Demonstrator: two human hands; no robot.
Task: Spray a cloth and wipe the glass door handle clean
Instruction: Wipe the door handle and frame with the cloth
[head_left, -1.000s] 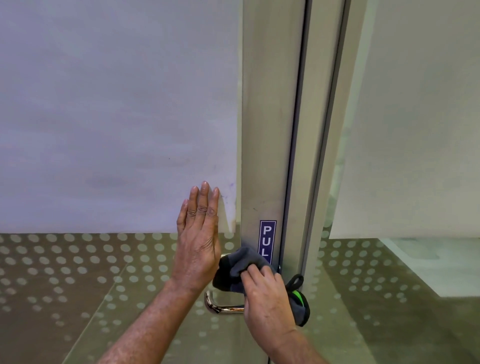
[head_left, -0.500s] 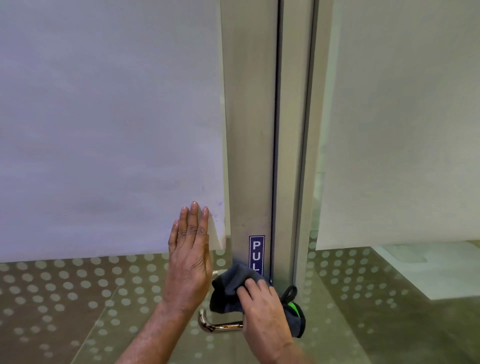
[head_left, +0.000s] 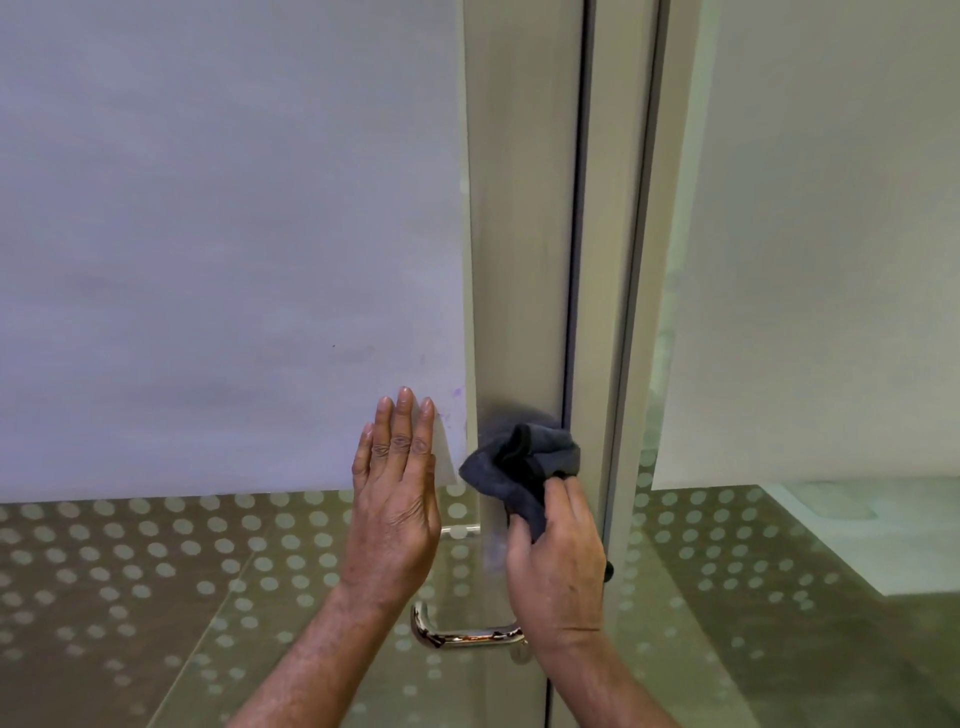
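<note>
My left hand (head_left: 395, 499) lies flat on the glass door (head_left: 218, 566), fingers straight and together, my right hand (head_left: 556, 561) grips the dark cloth (head_left: 519, 462) against the metal frame (head_left: 519, 260), above the handle (head_left: 457, 635); no writing readable

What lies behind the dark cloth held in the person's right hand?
The cloth is bunched against the metal door frame, whose surface shows above it. The patch directly behind it is covered, so nothing there can be read. The chrome handle sits lower, below the right hand.
</note>
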